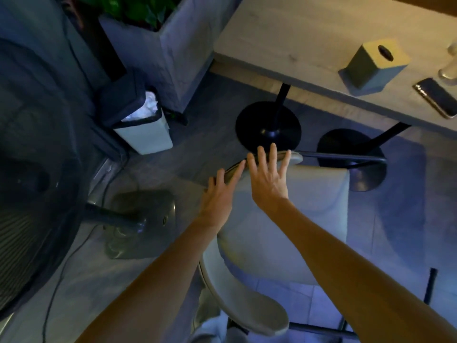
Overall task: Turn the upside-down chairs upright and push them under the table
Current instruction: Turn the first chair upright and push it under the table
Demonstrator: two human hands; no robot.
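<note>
**Position.** The chair (284, 219) was on the floor just beside the tabletop (296, 33). It was near the two black bases (268, 127) and not yet under the tabletop. Its pale shell faced you. A dark leg (341, 157) ran sideways to the right rather than down, so the chair appeared tipped and not on its feet.

**Grips.** Your right grip (268, 174) was released, with its fingers straight, spread and laid flat over the shell's upper rim. Your left grip (217, 191) rested on the same rim just beside it, with one finger straight along the edge. Whether its other fingers hooked under the rim could not be told.

**Step in hand.** You were righting this chair and were at the contact stage. You had placed both grips, but no firm hold was evident. The push under the tabletop was not yet due.

**Next move.**
- Close both grips on the rim.
- Turn the shell until the legs point down.
- Keep the leg clear of the bases and the tabletop edge. A box (371, 68) and a phone (437, 97) sat near that edge, and a knock could shift them.
- Mind the limited swing room on the left, where the bin (146, 134) and fan (37, 169) stood.
- Once the chair stands, push it straight in between the bases.
</note>
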